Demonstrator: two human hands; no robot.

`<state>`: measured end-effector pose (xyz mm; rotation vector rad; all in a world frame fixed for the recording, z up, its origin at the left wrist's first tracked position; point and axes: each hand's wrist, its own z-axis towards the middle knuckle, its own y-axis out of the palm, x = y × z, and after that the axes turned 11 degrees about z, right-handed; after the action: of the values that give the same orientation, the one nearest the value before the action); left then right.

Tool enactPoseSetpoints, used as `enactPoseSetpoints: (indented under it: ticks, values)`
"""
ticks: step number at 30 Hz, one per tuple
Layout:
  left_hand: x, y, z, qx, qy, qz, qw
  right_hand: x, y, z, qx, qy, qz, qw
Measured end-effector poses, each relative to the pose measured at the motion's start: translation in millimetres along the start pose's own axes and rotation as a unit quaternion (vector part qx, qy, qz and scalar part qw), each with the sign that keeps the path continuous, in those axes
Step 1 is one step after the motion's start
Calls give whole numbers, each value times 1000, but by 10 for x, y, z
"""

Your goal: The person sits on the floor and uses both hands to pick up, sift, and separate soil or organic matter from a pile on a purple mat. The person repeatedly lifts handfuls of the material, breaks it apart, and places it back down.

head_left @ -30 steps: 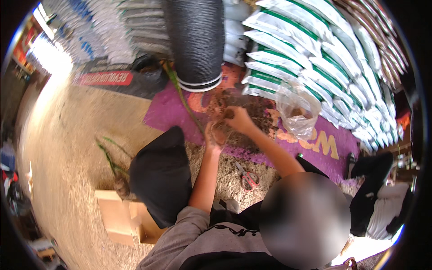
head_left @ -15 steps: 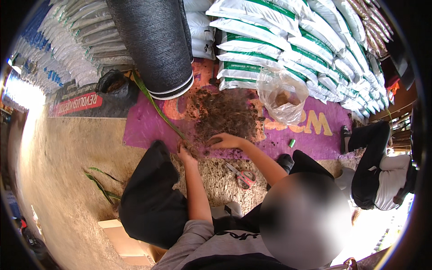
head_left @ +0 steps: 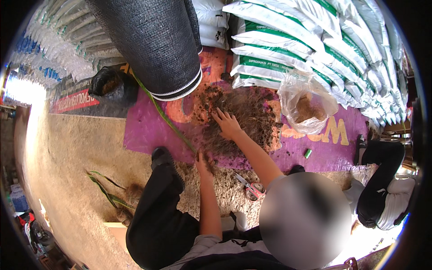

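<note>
My left hand (head_left: pixel 204 165) is closed around the base of a plant with one long, narrow green leaf (head_left: pixel 166 119), which slants up and left from my grip. My right hand (head_left: pixel 228 125) lies with fingers apart over the left part of a pile of dark soil and fine roots (head_left: pixel 252 110), touching it. The pile is spread on a purple printed sheet (head_left: pixel 144 135). Below my right forearm, scissors with red-and-grey handles (head_left: pixel 254 191) rest on the ground, their blades pointing up and left.
A thick black roll (head_left: pixel 148 49) stands beyond the leaf. White-and-green sacks (head_left: pixel 265 54) are stacked at the back right, behind a clear plastic bag (head_left: pixel 308 108) of brown material. A black bag (head_left: pixel 110 85) sits left; another plant (head_left: pixel 105 191) lies lower left. A person (head_left: pixel 382 180) is at right.
My right hand has moved forward from beside the left hand onto the soil pile, and its fingers have spread. The left hand still holds the plant. The whole view has shifted slightly.
</note>
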<state>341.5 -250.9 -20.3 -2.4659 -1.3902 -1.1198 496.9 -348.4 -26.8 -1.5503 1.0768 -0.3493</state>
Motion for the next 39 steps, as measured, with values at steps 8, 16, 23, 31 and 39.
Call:
enactPoseSetpoints:
  ticks: [8,16,23,31,39]
  values:
    - [33,-41,98,42,14,-12,999,444,-169,86,218,51,351,909]
    - [53,-46,68,13,-4,-75,997,583,-959,-252,282,-15,496,821]
    - [117,-57,76,55,27,-118,991,263,-1231,-358,372,-19,357,856]
    - [207,-115,30,37,30,-57,997,-10,-596,320,108,-21,102,989]
    - [216,-209,119,-17,58,-27,998,-247,-18,1320,2,-6,-41,999]
